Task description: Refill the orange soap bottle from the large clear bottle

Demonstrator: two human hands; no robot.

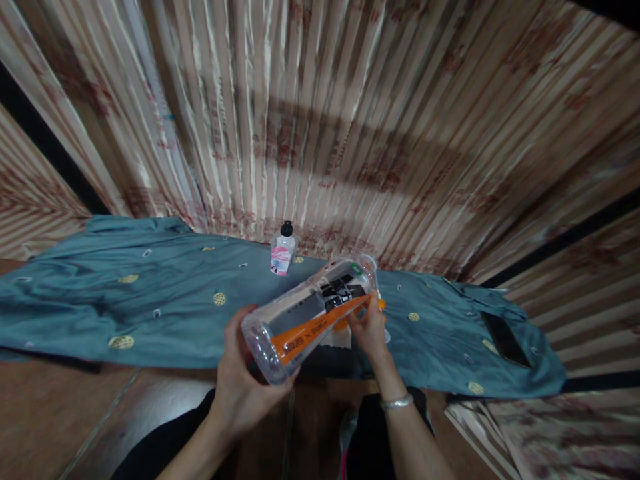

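A large clear plastic bottle (300,313) is tilted over the cloth, its neck pointing up and to the right. It looks empty. My left hand (245,373) is wrapped round its base. At the other end, my right hand (370,330) pinches the edge of the orange and black label (320,327), below the neck. Behind my right hand, something orange and a white piece (340,337) show in part; I cannot make out what they are. A small bottle with a black cap and pink label (283,252) stands upright beyond the large one.
A teal patterned cloth (185,307) covers the low table or bench. A dark phone (505,339) lies on its right side. Pleated, striped curtains (320,133) hang close behind, with dark poles (55,140) at the sides. Below is a brown tiled floor (65,400).
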